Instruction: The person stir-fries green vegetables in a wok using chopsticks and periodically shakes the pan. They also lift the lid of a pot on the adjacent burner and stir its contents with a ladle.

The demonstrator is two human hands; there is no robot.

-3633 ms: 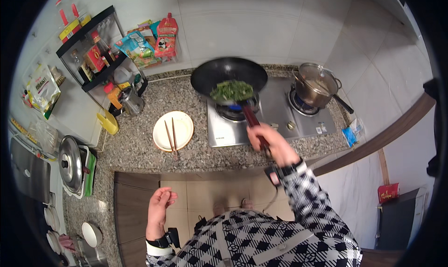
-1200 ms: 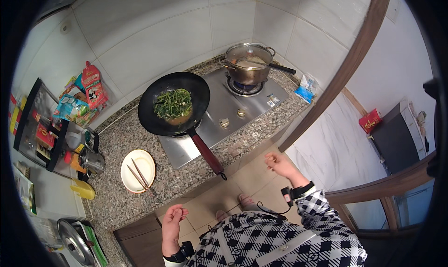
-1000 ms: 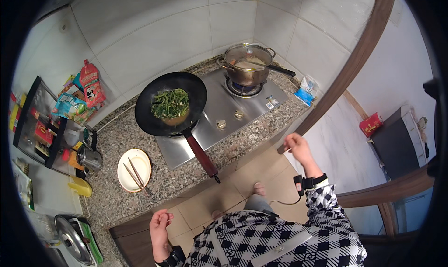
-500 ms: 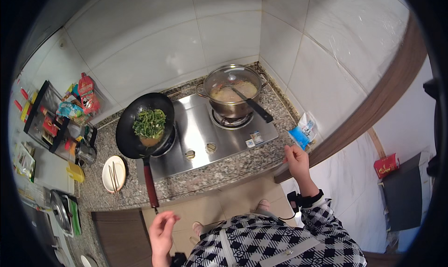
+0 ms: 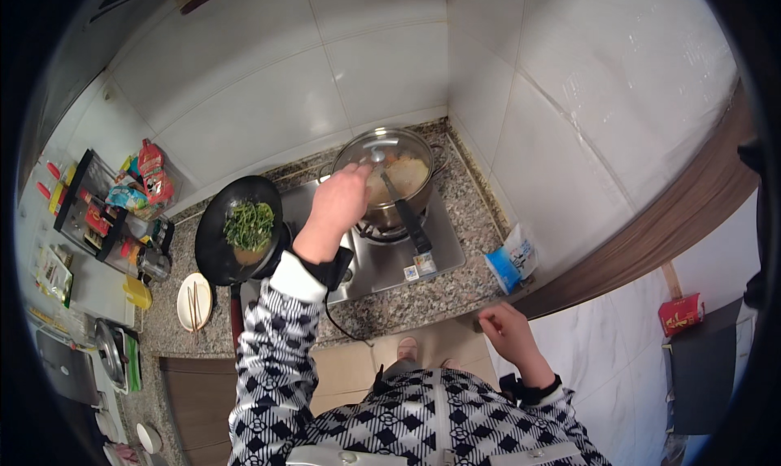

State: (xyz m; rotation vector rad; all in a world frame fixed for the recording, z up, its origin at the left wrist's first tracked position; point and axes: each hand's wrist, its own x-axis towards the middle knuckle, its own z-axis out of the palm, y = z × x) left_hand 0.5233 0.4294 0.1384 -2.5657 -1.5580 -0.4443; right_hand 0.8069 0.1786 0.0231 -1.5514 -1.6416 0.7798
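Note:
My left hand is stretched over the steel pot on the back-right burner, fingertips at the glass lid near its knob; whether they grip is unclear. A black-handled utensil crosses the pot, which holds pale, cloudy food. My right hand hangs at the counter's front edge, fingers loosely curled and apart, holding nothing, below a blue-and-white bag. To the left, a black wok with cooked greens rests on the other burner, its handle partly behind my left sleeve.
A plate with chopsticks lies on the granite counter. A spice rack, sauce packets and a lidded pan line the left side. Tiled walls enclose the stove's back and right, where a wooden frame curves down.
My left hand has risen from low at my waist to the pot's lid. My right hand has dropped to the counter edge, and the view has shifted toward the pot.

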